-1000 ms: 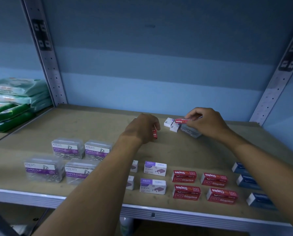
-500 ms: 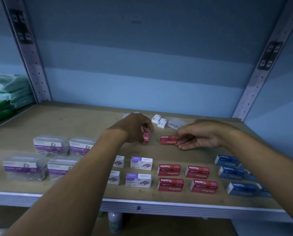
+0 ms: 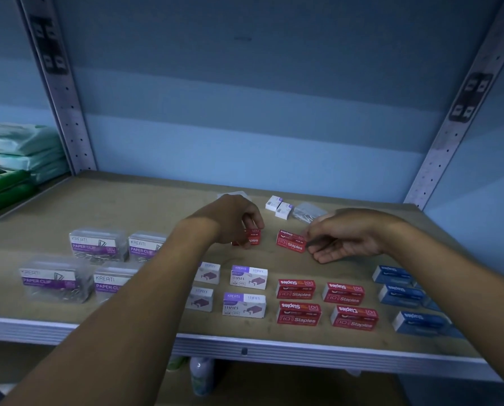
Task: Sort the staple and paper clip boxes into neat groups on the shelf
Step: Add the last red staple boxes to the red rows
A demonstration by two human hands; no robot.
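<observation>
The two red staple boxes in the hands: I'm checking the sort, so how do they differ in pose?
The red cardboard staple box in the left hand is mostly covered by the fingers; the red cardboard staple box at the right hand lies flat, label showing, pinched only at its end. Both sit behind the red group.

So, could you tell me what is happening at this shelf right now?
A person is sorting stationery boxes on a wooden shelf. The left hand grips one small red staple box; the right hand pinches another red staple box, both behind four red boxes already grouped. Two small white boxes wait at the back.
</observation>
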